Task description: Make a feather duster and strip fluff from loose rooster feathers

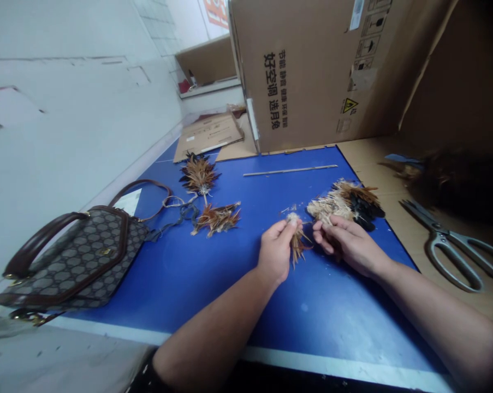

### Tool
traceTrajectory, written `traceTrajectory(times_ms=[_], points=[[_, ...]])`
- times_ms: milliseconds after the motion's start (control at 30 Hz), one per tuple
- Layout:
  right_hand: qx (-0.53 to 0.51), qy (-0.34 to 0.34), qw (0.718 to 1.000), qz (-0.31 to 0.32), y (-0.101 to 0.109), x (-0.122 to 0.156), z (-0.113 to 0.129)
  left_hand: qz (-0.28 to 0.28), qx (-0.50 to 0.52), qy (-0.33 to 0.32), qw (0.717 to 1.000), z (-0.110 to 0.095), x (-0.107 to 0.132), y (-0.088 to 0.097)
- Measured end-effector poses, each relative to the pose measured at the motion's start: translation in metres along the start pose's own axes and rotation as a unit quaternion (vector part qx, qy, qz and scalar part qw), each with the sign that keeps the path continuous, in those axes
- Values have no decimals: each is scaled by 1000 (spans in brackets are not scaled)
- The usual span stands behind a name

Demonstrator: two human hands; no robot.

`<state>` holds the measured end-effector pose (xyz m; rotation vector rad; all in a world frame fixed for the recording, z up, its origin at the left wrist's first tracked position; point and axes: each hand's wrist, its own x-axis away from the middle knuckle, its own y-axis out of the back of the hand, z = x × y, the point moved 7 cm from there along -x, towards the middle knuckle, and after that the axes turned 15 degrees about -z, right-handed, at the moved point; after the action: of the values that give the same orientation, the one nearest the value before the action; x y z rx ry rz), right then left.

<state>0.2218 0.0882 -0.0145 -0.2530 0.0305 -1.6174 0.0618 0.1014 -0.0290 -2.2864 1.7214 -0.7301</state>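
Observation:
My left hand (277,248) is closed around a small bunch of brown feathers (298,246), pale quill ends up and reddish-brown tips hanging below the fingers. Close beside it, my right hand (348,240) has its thumb and fingers pinched together; what is between them is too small to make out. Just behind the right hand lies a feather pile (332,204) with cream quills and brown and black tips. Farther left are a loose heap of brown feathers (217,218) and a round, tied feather bundle (200,173) with a pale stem.
A patterned handbag (102,254) stands at the left edge of the blue mat (197,284). Silver-handled scissors (446,240) and a dark feather mass (459,180) lie at right. A thin stick (290,171) lies before a large cardboard box (312,82). A dark cord (174,218) is near the bag.

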Motion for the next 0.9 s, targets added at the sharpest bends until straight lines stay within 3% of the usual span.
traceTrajectory(times_ms=[233, 500, 733, 900], points=[[88, 37, 995, -4, 1, 3, 5, 24, -43, 13, 999, 3, 6, -3], [27, -11, 1000, -2, -1, 2, 2, 49, -62, 27, 996, 4, 10, -6], [82, 59, 995, 26, -5, 3, 3, 57, -57, 38, 996, 6, 10, -6], [77, 55, 995, 24, -7, 6, 6, 58, -52, 35, 996, 6, 9, -6]])
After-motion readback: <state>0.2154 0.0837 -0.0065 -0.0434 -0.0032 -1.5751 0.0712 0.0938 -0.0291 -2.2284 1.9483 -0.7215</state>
